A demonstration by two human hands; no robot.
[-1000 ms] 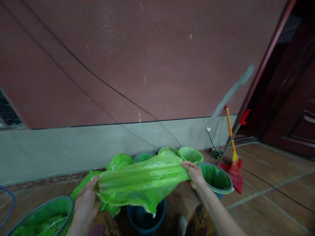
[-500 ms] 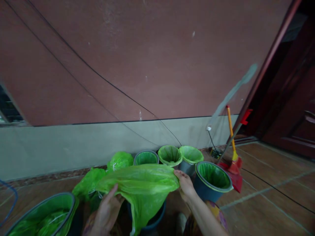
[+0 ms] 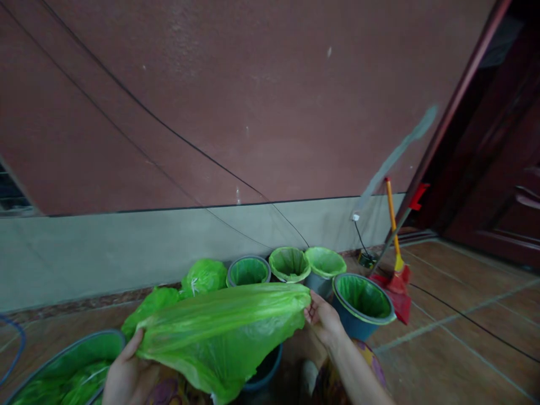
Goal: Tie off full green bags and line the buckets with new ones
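Observation:
A thin green plastic bag is stretched sideways between my two hands in the head view. My left hand grips its left end, the thumb on top. At the right end, my right hand pinches the bag's edge with curled fingers. Below the bag stands a dark blue bucket, partly covered by the hanging plastic. The inside of that bucket looks dark, and most of its rim is hidden.
Along the wall stand several buckets with green liners, such as a grey-rimmed one and a blue one. A filled green bag sits at left. A large lined bin is lower left. A red broom leans at right.
My left hand has moved left and now holds the bag's left end. The bag is stretched wider and flatter. My right hand keeps its hold, shifted slightly.

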